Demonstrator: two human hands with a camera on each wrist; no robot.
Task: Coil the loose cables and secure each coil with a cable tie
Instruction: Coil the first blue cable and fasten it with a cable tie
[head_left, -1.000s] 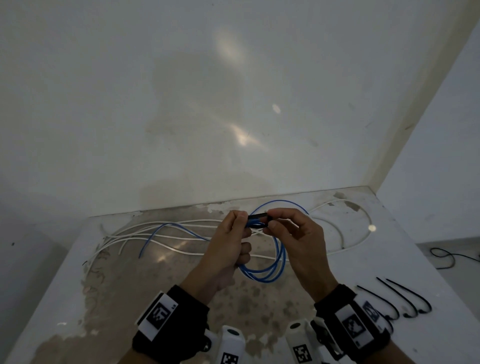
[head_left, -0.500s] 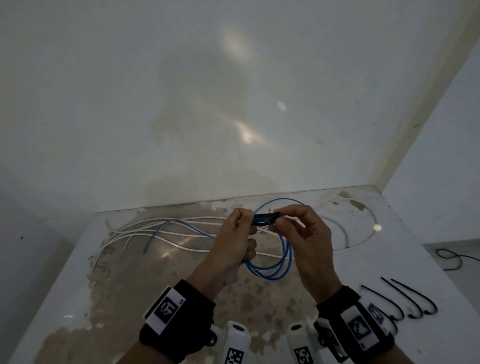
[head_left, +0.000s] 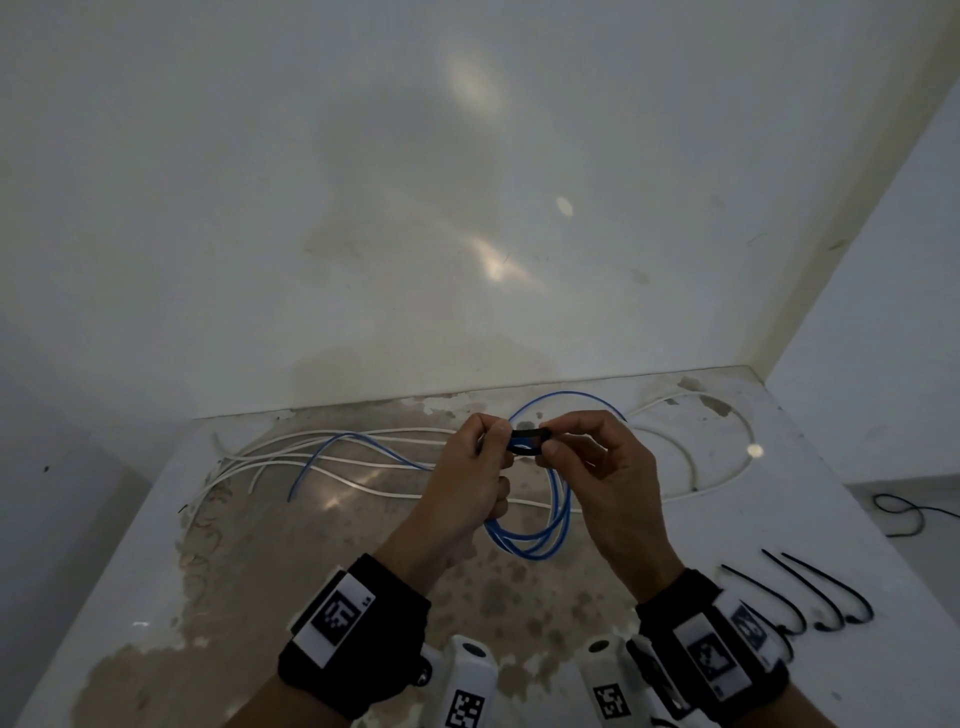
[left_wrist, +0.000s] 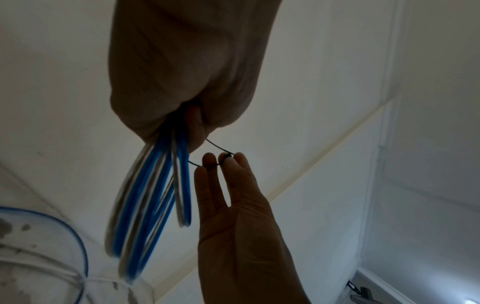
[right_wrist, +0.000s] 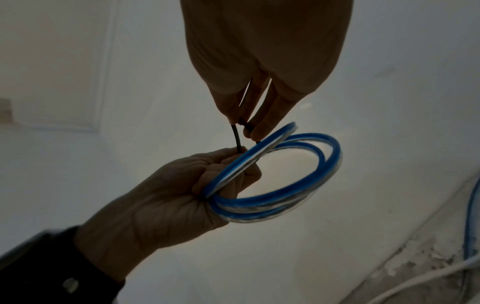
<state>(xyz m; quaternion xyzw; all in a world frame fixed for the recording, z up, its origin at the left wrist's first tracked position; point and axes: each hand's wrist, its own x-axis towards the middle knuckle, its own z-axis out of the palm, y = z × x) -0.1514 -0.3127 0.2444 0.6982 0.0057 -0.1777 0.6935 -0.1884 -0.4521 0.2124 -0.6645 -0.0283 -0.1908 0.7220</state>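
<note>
Blue coil (head_left: 535, 525) gripped in curled left hand (head_left: 467, 483) above table (head_left: 831, 519), turns bunched for binding; black tie (head_left: 527, 434) looped round them, pinched by right hand (head_left: 597, 467), presumably for threading; spare ties (head_left: 810, 597) and white cables (head_left: 337, 457) on table.

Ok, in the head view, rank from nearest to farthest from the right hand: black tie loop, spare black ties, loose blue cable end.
1. Black tie loop: pinched in the right hand.
2. Spare black ties: table's right edge.
3. Loose blue cable end: far left.
</note>
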